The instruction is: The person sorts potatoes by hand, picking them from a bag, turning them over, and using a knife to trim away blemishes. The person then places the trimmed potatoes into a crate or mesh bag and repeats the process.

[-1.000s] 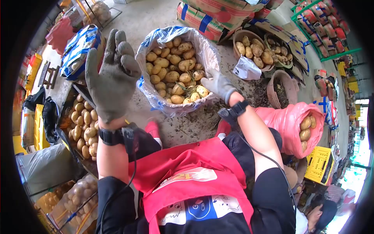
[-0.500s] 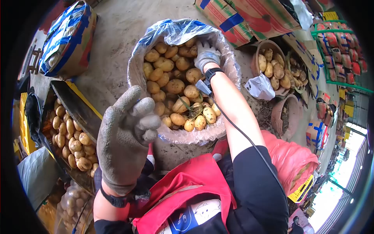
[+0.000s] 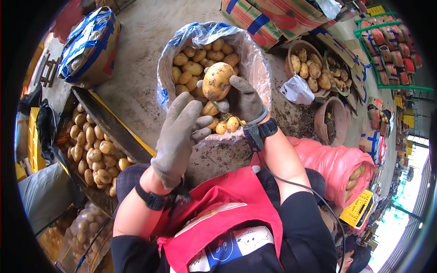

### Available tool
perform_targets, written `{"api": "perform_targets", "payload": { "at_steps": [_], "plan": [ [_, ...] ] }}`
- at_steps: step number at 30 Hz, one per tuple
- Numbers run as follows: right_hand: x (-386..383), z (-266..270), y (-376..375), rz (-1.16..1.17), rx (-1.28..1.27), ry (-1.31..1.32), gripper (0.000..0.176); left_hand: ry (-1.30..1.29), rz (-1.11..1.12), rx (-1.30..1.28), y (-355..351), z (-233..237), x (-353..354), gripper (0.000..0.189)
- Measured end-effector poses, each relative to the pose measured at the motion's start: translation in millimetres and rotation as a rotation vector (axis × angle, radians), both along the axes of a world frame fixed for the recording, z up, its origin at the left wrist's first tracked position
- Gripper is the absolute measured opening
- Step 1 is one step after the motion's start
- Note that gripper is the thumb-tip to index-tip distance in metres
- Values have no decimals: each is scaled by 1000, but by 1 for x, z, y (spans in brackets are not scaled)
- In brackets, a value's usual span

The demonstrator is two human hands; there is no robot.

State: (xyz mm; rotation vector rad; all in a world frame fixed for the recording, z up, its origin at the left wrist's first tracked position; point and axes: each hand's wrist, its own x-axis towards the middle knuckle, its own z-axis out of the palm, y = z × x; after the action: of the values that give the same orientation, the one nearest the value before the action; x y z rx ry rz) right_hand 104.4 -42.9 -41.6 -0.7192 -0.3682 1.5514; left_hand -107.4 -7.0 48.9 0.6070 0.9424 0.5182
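Note:
A large potato (image 3: pixel 217 82) with dark dirt patches is held up over the lined basket by my right hand (image 3: pixel 248 101), its gloved fingers and thumb closed round it. My left hand (image 3: pixel 178 134), in a grey glove, is just left of that potato, with its fingers apart and nothing in them. Beneath both hands, many potatoes (image 3: pixel 192 68) fill the basket, which has a clear and blue plastic liner (image 3: pixel 252 63). A few small potatoes (image 3: pixel 226 125) lie at its near side, partly behind my hands.
At left a tilted bin (image 3: pixel 132 141) holds many potatoes. Up right stand a tub of potatoes (image 3: pixel 314 68) and a pink tub (image 3: pixel 330 120). A pink sack (image 3: pixel 332 166) and a yellow crate (image 3: pixel 357 208) are at my right. Taped cartons (image 3: pixel 91 50) stand at the back.
My right hand has come up out of the basket towards me with a large potato in it. My left hand has moved right and forward, near that potato.

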Motion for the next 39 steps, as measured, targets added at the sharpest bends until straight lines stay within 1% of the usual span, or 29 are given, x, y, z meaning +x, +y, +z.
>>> {"api": "perform_targets", "payload": {
  "at_steps": [2,3,4,5,7,8,9,10,11,13,15,17,18,20,21,22,23,25,26,27,28,29,31,32,33,35,36,37,39],
  "plan": [
    [-9,22,-27,49,95,-94,60,-204,-233,60,-9,-5,-2,55],
    [-16,44,-39,77,144,-192,57,-204,-246,64,-13,-8,-3,55],
    [-16,73,-57,97,93,-489,59,-266,-352,70,-14,-10,-3,55],
    [-19,73,-70,38,119,-550,57,-332,-458,78,-14,-13,-2,55],
    [-24,91,-95,-62,198,-993,57,-307,-536,82,-16,-17,2,59],
    [-32,96,-121,-98,177,-1072,56,-404,-606,39,-22,-12,6,61],
    [-34,97,-134,-129,238,-1104,50,-490,-660,-15,-25,-10,9,64],
    [-34,98,-144,-152,167,-982,45,-513,-525,-41,-36,-9,13,71],
    [-32,99,-154,-177,99,-857,40,-509,-546,-48,-41,-10,13,71],
    [-24,105,-163,-435,-49,-795,31,-559,-589,133,-41,-16,16,76],
    [6,73,-166,-693,-116,-586,23,-545,-645,112,-41,-19,15,86],
    [52,42,-168,-788,-183,-494,29,-428,-563,405,-46,-19,12,82],
    [73,32,-164,-888,-294,-482,29,-479,-518,243,-48,-16,13,83],
    [134,-10,-158,-988,-412,-518,24,-493,-487,208,-46,-19,15,79],
    [176,-55,-160,-1011,-408,-525,21,-510,-442,184,-45,-21,15,76],
    [226,-112,-165,-1045,-529,-702,18,-478,-437,192,-44,-20,14,71],
    [228,-119,-173,-1047,-552,-706,18,-448,-429,201,-42,-17,14,67],
    [243,-160,-194,-797,-860,-1039,21,-394,-356,74,-41,-13,17,59],
    [248,-182,-206,-455,-1039,-1354,23,-306,-377,282,-42,-16,19,55],
    [248,-200,-212,48,-1143,-1743,25,-254,-384,380,-40,-23,19,53],
    [243,-219,-213,510,-1128,-2001,27,-198,-387,476,-38,-30,20,52],
    [235,-236,-215,762,-1112,-2059,30,-59,-408,887,-31,-44,17,58],
    [220,-277,-227,786,-1279,-1901,30,102,-433,1279,-23,-53,23,73],
    [212,-284,-233,793,-1303,-1858,32,-126,-343,589,-20,-43,33,69],
    [207,-292,-239,798,-1321,-1818,35,-167,-335,295,-16,-40,41,68],
    [203,-349,-262,-16,-1662,-1456,39,-196,-157,-328,-9,-34,57,70],
    [211,-377,-276,182,-1535,-1499,41,-145,-214,-184,-8,-40,60,75],
    [214,-382,-279,187,-1553,-1398,41,-88,-283,-46,-8,-48,62,81],
    [223,-382,-285,84,-1643,-1239,44,-95,-263,-26,-7,-57,68,87]
  ]
}}
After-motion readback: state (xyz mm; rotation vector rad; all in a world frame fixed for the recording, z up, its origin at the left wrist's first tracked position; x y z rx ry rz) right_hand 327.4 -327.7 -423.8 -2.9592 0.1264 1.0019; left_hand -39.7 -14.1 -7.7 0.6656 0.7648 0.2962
